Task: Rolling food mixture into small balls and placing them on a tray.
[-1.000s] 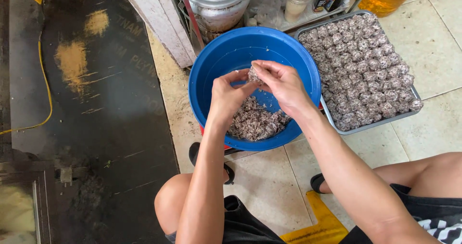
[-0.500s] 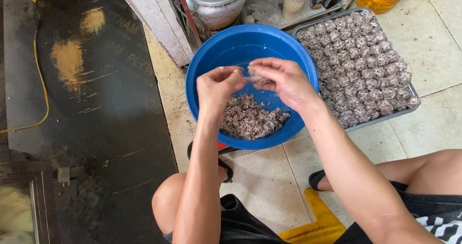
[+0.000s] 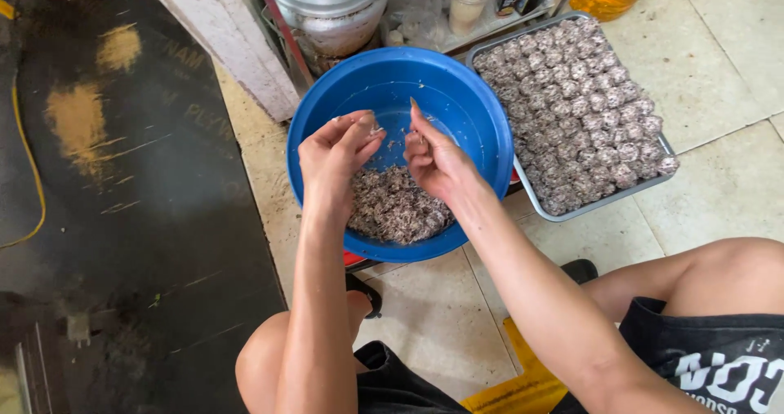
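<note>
Both hands hover over the blue basin [image 3: 457, 95]: left hand [image 3: 335, 149] pinched empty, right hand [image 3: 433, 157] loosely curled, mixture [image 3: 396, 210] just below.

Tiled floor [image 3: 719, 71] under basin [image 3: 457, 95], tray [image 3: 535, 198].

Tiled floor beside a dark mat, in even daylight

You look down on pale floor tiles [image 3: 719, 63] with thin grout lines; on your left a dark mat [image 3: 122, 242] carries yellowish scuffs, and a yellow cable [image 3: 28, 165] curves along its edge. A whitish post [image 3: 233, 42] slants at the top, next to a low wire shelf [image 3: 457, 14] holding jars and bottles.
</note>
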